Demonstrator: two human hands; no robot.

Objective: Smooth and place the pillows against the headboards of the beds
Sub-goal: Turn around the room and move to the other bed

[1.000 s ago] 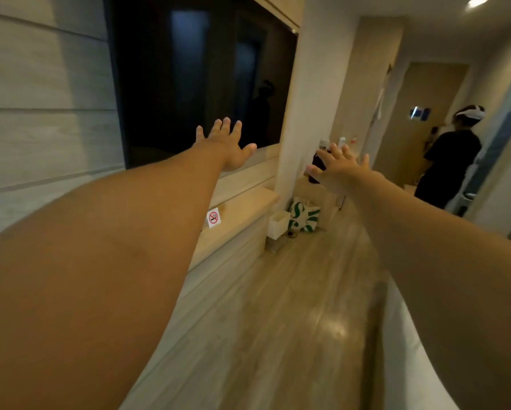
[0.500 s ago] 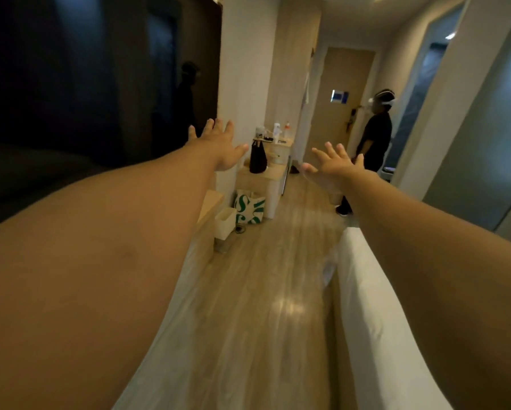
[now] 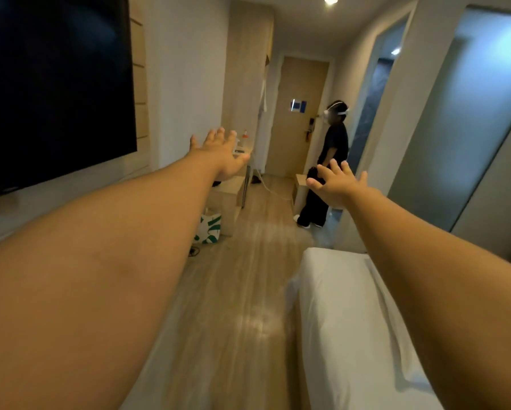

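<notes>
Both hands held out at arm's length, left hand (image 3: pixel 223 155) and right hand (image 3: pixel 338 184) spread, gripping nothing. No pillows in view. Bed (image 3: pixel 352 327) below right arm, long axis running forward; headboard unseen.

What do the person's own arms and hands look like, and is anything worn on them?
Both forearms are bare, with no sleeve in view. The left hand and the right hand wear no gloves. No watch, bracelet or ring shows on either wrist or on the fingers.
</notes>
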